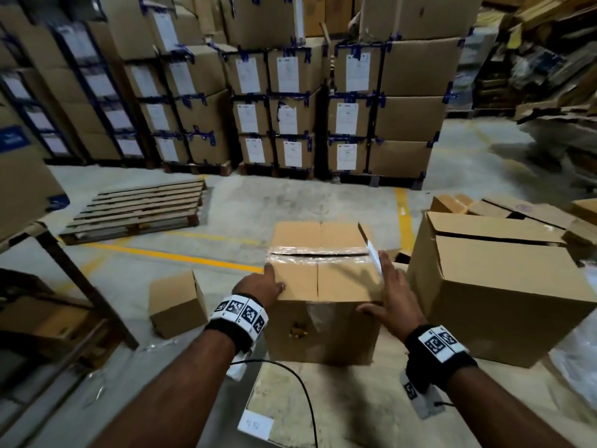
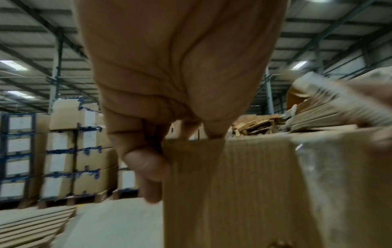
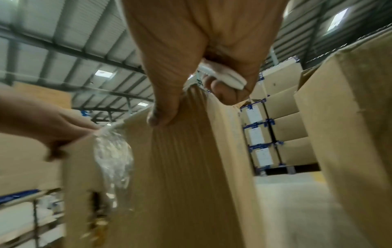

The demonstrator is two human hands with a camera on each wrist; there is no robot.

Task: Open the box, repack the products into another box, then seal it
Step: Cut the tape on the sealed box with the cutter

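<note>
A brown cardboard box stands on the floor in front of me, its top flaps closed under clear tape with a dark slit along the seam. My left hand grips the box's top left edge, fingers curled down its side. My right hand lies against the box's right side, thumb on the front face, and holds a white cutter. In the right wrist view the fingers curl round the cutter. A larger box with loose top flaps stands just to the right.
A small box lies at the left, and a wooden pallet beyond it. Stacks of labelled cartons fill the back. A flat cardboard sheet lies near my feet. A metal frame leg slants at the left.
</note>
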